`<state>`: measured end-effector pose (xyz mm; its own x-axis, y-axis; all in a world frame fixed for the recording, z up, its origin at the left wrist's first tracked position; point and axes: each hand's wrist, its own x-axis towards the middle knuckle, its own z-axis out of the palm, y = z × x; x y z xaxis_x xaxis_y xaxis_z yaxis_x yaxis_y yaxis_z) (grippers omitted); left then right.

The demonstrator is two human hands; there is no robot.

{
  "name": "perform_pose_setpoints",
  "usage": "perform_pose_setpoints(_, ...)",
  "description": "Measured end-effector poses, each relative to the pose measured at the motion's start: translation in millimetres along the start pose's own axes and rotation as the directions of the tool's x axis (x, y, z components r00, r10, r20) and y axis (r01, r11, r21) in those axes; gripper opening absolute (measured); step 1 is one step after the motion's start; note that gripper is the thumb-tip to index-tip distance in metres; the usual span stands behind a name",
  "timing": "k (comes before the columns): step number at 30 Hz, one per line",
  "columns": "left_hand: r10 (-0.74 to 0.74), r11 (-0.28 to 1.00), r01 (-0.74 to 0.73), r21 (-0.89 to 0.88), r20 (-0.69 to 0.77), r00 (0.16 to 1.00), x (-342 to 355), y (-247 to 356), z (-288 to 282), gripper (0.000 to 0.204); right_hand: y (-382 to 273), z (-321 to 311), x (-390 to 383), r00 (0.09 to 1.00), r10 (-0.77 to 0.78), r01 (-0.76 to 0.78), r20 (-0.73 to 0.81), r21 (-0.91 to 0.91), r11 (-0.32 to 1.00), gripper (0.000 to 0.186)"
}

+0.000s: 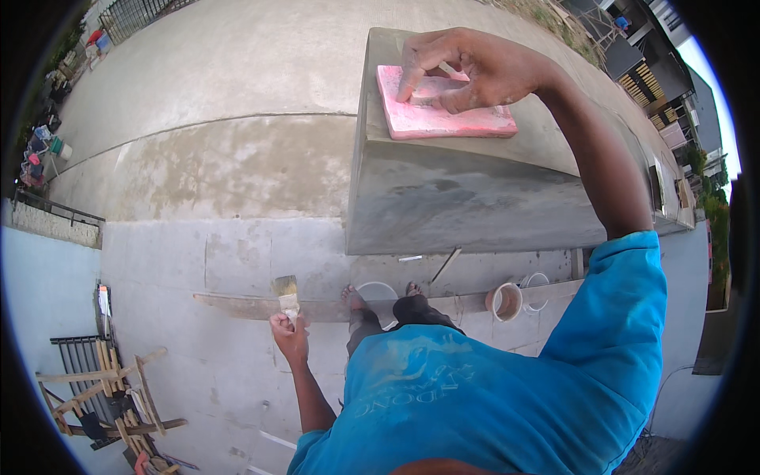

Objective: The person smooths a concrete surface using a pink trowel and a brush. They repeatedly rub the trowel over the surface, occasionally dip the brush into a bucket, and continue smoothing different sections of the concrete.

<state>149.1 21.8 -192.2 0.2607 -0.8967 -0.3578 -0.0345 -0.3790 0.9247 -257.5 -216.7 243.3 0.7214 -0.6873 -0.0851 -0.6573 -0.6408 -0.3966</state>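
Observation:
My right hand [483,67] reaches out at the upper right, its fingers closed around the handle of a pink plastering float [451,123]. The float lies flat on top of a grey cement-plastered block [459,207], near its left end; the handle is mostly hidden by my fingers. Lower down and to the left, my left hand [291,339] grips a wide paintbrush [288,299] by its handle, bristles pointing away from me. The brush is held in the air, apart from the block. Damp-looking dark patches mark the block's near face.
A long wooden plank [253,307] runs beside my feet. Buckets stand near it, including a brownish one [504,302] at the right. A short stick [446,265] leans or lies by the block's base. Wooden frames [111,388] are piled at the lower left beside a pale wall [47,293].

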Motion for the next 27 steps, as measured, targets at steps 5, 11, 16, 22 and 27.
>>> perform_pose_setpoints(5, 0.018, 0.99, -0.022, -0.136, -0.031, 0.999, 6.9, -5.8, 12.0, 0.033, 37.8, -20.3, -13.8, 0.937, 0.204, -0.236, -0.283, -0.086, 0.968, 0.035)
perform_pose_setpoints(11, 0.105, 0.989, -0.1, -0.11, 0.033, 0.994, 16.4, 6.3, 15.2, 0.033, 63.9, -4.5, 22.6, 0.923, -0.018, -0.07, -0.385, -0.213, 0.974, 0.032)
perform_pose_setpoints(16, 0.028, 0.992, -0.033, -0.125, -0.048, 0.998, -0.6, 18.7, 9.6, 0.035, -4.6, -1.8, -27.7, 0.999, -0.001, 0.0, 0.051, 0.015, 1.0, 0.026)
perform_pose_setpoints(22, 0.157, 0.945, -0.12, -0.305, 0.097, 0.983, -22.9, 90.1, 35.0, 0.035, -63.2, -11.7, -148.5, 0.867, 0.018, 0.087, -0.498, 0.187, 0.978, 0.038)
perform_pose_setpoints(27, 0.529, 0.713, -0.227, -0.663, 0.296, 0.795, -57.0, 192.2, 79.3, 0.041, -94.4, 116.3, -117.5, 0.845, 0.103, 0.223, -0.524, 0.521, 0.824, 0.043)
